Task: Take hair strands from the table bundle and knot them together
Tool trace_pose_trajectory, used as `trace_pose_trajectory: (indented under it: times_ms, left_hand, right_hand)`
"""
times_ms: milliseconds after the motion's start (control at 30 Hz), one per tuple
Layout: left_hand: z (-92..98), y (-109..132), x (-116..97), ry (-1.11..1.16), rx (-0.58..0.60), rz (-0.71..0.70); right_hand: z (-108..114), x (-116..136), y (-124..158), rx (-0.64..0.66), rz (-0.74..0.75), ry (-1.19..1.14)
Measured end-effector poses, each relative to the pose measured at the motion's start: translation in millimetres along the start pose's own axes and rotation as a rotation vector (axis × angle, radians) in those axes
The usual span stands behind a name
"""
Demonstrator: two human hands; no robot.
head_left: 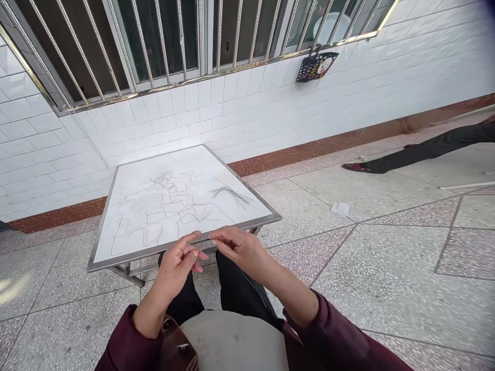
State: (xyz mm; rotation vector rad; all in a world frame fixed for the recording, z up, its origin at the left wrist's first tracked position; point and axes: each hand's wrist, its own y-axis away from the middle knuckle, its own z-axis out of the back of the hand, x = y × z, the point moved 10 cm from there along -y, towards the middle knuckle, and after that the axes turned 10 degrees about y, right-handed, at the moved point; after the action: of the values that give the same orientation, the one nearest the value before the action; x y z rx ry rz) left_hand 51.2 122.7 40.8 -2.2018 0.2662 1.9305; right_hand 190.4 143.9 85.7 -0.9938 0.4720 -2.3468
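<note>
A white table top with a metal rim (201, 165) stands just in front of me, tilted in the view. Fine dark hairs (158, 211) lie scattered across it, and a loose tuft of dark hair strands (233, 197) rests towards its right corner. My left hand (178, 264) and my right hand (240, 250) hover at the near rim, fingertips close together. Their thumbs and forefingers are nearly pinched, but anything that thin between them is too fine to tell.
A brown bag (176, 345) and a pale round cloth (232, 342) lie on my dark-trousered lap. Behind the table are a white tiled wall (154, 118) and a barred window (201, 36). A person's leg and red shoe (417, 152) are at right; paper (340, 208) lies on the floor.
</note>
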Motion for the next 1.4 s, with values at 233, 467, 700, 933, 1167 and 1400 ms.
trace_pose_trajectory:
  times_ms: [233,467,700,933,1167,1400]
  left_hand:
    - [-3.7,10,-2,0.113,0.019,0.102]
    - [-8.3,16,2,0.162,0.044,0.140]
    - [-12.9,18,10,0.130,0.088,0.176]
    - [-13.0,19,16,0.082,0.106,0.235]
    - [-5.8,26,21,0.046,0.122,0.272]
    - [53.7,37,0,-0.178,-0.090,0.214]
  right_hand:
    - [1,25,11,-0.038,0.225,0.103]
    - [1,37,19,-0.048,0.347,0.121]
    - [-5,32,23,-0.050,0.292,0.143]
    - [-8,21,22,-0.031,0.253,0.104]
    - [-8,5,19,0.026,0.188,0.116]
    - [13,-23,14,0.024,0.036,0.152]
